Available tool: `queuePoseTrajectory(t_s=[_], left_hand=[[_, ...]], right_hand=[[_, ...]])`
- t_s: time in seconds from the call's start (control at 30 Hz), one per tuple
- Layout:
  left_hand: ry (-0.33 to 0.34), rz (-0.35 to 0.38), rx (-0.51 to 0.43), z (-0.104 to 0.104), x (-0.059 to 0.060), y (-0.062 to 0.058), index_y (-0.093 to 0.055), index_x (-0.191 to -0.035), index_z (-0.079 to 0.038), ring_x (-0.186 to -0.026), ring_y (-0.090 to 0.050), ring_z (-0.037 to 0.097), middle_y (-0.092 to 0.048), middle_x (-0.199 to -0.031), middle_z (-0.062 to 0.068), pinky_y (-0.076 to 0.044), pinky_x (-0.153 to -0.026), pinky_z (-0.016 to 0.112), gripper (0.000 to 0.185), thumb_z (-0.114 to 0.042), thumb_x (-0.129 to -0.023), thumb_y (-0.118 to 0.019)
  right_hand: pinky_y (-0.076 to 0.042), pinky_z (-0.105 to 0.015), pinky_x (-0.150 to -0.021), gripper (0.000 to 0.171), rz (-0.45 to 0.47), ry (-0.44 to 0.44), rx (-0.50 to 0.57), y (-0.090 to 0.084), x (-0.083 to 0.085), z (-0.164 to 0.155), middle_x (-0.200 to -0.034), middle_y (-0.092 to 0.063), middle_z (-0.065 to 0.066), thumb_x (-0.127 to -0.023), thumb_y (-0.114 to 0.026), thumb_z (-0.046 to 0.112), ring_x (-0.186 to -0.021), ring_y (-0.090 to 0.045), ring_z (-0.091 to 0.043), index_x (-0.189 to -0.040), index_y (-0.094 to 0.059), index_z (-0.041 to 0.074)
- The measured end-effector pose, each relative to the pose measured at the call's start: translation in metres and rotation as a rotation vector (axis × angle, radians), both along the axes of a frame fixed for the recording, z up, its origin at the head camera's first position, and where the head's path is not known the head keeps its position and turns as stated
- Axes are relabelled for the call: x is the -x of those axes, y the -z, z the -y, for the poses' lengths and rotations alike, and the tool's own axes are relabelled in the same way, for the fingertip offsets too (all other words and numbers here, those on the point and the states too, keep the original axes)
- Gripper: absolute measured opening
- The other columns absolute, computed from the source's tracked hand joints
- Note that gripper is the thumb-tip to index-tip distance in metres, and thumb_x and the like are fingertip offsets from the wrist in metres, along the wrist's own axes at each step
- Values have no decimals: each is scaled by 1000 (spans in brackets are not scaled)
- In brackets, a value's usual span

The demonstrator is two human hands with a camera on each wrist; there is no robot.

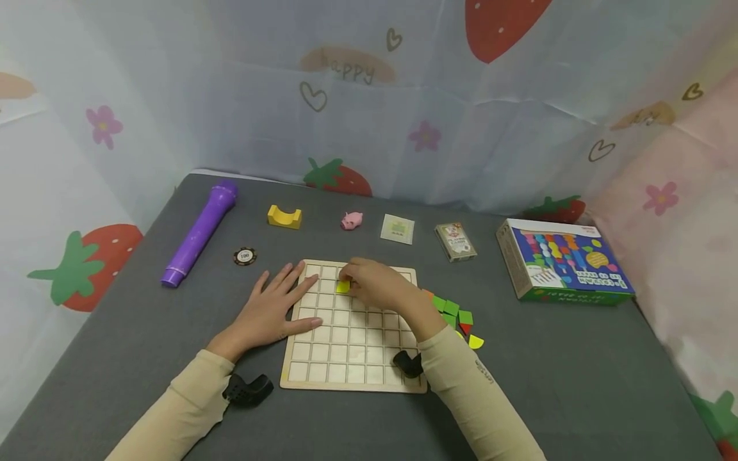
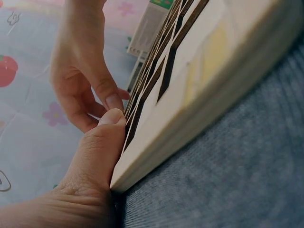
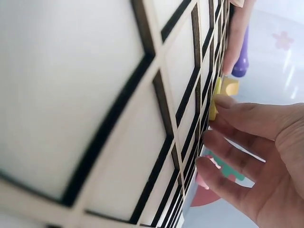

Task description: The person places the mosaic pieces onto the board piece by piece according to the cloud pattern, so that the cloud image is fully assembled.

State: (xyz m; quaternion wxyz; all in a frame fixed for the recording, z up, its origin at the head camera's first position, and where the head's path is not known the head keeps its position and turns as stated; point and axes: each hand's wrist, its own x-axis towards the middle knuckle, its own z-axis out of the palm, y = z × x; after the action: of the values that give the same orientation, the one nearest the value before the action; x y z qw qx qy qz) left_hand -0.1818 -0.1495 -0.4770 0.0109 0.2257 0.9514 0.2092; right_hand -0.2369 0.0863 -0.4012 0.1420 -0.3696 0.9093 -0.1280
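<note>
A wooden grid board (image 1: 352, 358) lies on the grey table in front of me. My left hand (image 1: 271, 314) lies flat with straight fingers on the board's left edge; in the left wrist view its thumb (image 2: 102, 142) presses against the board's side (image 2: 199, 109). My right hand (image 1: 371, 285) reaches over the upper rows and pinches a yellow square tile (image 1: 343, 287) at a cell near the top. In the right wrist view its fingertips (image 3: 223, 102) touch the yellow tile (image 3: 214, 104) on the board (image 3: 95, 95). A small pile of green, red and yellow tiles (image 1: 457, 314) sits just right of the board.
Along the back stand a purple toy microphone (image 1: 198, 234), a poker chip (image 1: 245, 256), a yellow arch block (image 1: 284, 217), a pink pig (image 1: 352, 220), a small sachet (image 1: 397, 228) and a card deck (image 1: 455, 242). A colourful box (image 1: 565, 261) lies at the right. Strawberry-print cloth surrounds the table.
</note>
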Motion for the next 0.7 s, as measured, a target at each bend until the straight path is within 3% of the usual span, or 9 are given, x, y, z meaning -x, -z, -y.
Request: queuePoseTrajectory(t_s=[0.5,0.7], left_hand=[[-2,-14,10,-1,0,-1,-27,-153,-22,-147,-10,33,-11,-161,10,-3,-113,63,85,-65,-85,-56],[-3,-17,6,0,-1,0,-28,-153,-23,-147,-11,33,-12,-161,9,-4,-113,63,84,-65,-86,-56]], right_hand=[[-49,-29,-91,23,-33,-4,-49,0,0,2,-112,-59,-3,-95,-61,13,-102,-59,-14,-117,-66,10],[-48,-33,-93,30,23,51,-31,-12,-3,-8,-124,-56,-4,-96,-59,17,-110,-57,-17,-125,-60,10]])
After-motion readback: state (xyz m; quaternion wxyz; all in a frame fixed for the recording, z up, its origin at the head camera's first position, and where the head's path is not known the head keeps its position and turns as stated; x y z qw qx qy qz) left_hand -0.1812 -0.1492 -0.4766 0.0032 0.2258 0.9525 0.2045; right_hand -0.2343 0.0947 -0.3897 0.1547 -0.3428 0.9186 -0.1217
